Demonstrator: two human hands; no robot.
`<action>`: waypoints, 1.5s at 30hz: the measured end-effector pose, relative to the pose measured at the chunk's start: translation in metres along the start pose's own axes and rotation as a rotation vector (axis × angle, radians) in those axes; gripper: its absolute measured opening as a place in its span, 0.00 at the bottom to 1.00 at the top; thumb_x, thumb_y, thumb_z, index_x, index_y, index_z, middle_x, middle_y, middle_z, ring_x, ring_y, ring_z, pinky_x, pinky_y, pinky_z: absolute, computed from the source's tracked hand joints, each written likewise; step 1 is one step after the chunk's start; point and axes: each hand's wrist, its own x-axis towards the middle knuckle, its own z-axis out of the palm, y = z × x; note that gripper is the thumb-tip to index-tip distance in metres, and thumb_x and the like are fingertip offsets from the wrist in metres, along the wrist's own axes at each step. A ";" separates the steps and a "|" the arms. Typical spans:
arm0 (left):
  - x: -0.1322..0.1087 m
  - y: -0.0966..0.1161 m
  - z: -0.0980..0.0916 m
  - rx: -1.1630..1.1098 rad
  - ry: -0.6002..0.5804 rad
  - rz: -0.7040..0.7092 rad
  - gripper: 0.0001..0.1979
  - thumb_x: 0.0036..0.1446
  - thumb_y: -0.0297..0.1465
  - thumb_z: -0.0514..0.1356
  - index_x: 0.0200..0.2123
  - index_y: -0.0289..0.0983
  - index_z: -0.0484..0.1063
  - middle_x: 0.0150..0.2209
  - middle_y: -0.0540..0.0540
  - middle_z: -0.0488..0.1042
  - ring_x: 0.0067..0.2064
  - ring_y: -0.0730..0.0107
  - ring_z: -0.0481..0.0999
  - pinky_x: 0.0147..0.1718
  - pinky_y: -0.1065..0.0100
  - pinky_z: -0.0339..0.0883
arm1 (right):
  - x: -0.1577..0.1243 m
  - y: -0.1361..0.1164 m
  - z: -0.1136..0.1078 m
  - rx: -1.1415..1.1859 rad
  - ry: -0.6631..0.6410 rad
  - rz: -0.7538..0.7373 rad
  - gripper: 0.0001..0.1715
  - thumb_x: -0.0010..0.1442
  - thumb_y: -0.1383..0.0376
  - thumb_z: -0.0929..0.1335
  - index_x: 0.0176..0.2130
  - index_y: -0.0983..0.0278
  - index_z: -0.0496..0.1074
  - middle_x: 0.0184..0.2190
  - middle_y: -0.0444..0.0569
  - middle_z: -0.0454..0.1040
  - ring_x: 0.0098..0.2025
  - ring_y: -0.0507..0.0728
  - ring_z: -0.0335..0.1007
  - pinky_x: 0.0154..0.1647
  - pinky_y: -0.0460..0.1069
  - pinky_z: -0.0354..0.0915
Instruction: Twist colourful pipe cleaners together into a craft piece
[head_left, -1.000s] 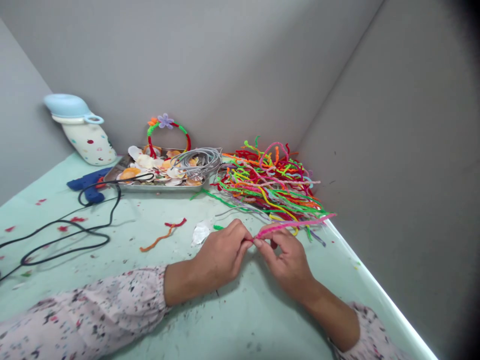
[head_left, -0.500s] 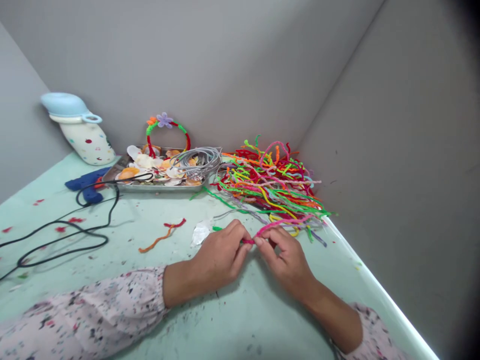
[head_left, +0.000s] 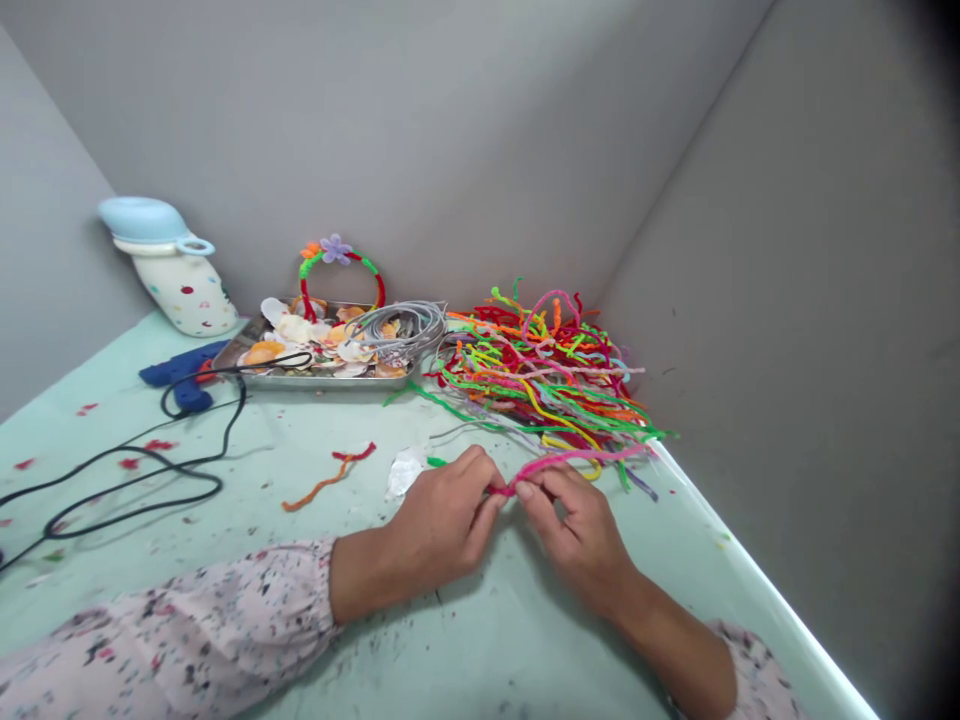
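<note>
Left hand (head_left: 442, 515): fingers curled, thumb and fingertips pinched shut on the near end of a pink pipe cleaner (head_left: 581, 458). Right hand (head_left: 577, 528): likewise closed in a pinch on the same pipe cleaner, just beside the left fingertips, so the two grips almost touch. From the pinch the pipe cleaner runs to the right, low over the table (head_left: 465, 640), with its far end at the near edge of the loose pile of pipe cleaners (head_left: 547, 370).

The pile holds red, green, yellow, orange and pink strands. It lies directly on the table in the far right corner, in no container.

Metal tray (head_left: 322, 381), far centre, left of the pile: it holds a heap of seashells (head_left: 296, 330) at the left and middle, and a bundle of grey hoops (head_left: 397, 322) at the right end, overhanging the rim. A hoop wrapped in coloured pipe cleaners (head_left: 341, 265) stands upright at the far side of the tray.

Left of the tray: blue glue gun (head_left: 180, 368), its black cord (head_left: 150, 465) trailing near and left. Behind it is a closed white spotted jug with a blue lid (head_left: 176, 280), contents not visible.

An orange and red scrap (head_left: 326, 478) and a white shell piece (head_left: 405, 468) lie near the left hand.
</note>
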 end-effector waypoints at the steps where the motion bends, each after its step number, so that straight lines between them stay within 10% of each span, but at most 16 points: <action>1: 0.000 0.000 0.000 0.001 -0.001 0.000 0.03 0.61 0.27 0.50 0.36 0.36 0.63 0.35 0.45 0.67 0.36 0.65 0.69 0.33 0.66 0.63 | 0.000 0.000 0.000 0.001 0.008 -0.001 0.09 0.63 0.64 0.65 0.32 0.63 0.71 0.28 0.45 0.71 0.32 0.53 0.66 0.34 0.47 0.60; 12: -0.001 -0.001 0.002 -0.018 -0.011 0.010 0.04 0.63 0.28 0.49 0.37 0.36 0.63 0.35 0.45 0.68 0.37 0.65 0.69 0.34 0.66 0.62 | 0.003 -0.004 -0.003 0.070 -0.046 0.048 0.11 0.64 0.65 0.64 0.29 0.62 0.69 0.27 0.44 0.68 0.32 0.53 0.65 0.33 0.47 0.61; 15: -0.001 0.000 0.000 -0.102 0.062 -0.026 0.03 0.63 0.28 0.50 0.37 0.36 0.63 0.35 0.46 0.67 0.37 0.67 0.68 0.34 0.66 0.62 | 0.002 -0.002 -0.002 0.059 0.014 -0.026 0.01 0.62 0.66 0.67 0.37 0.61 0.70 0.34 0.46 0.71 0.34 0.53 0.66 0.36 0.48 0.64; 22: -0.001 0.005 -0.005 -0.196 0.110 -0.047 0.04 0.64 0.28 0.50 0.39 0.36 0.64 0.36 0.46 0.66 0.38 0.67 0.67 0.37 0.65 0.62 | -0.001 0.005 -0.001 -0.040 0.054 -0.303 0.13 0.60 0.73 0.67 0.44 0.59 0.69 0.42 0.49 0.71 0.46 0.55 0.69 0.47 0.51 0.67; 45: -0.002 0.005 -0.004 -0.205 0.105 -0.010 0.03 0.63 0.26 0.50 0.38 0.37 0.63 0.37 0.45 0.67 0.38 0.67 0.67 0.37 0.65 0.63 | -0.003 0.006 -0.003 -0.166 0.112 -0.342 0.13 0.61 0.71 0.67 0.44 0.58 0.73 0.37 0.49 0.75 0.39 0.54 0.73 0.39 0.49 0.71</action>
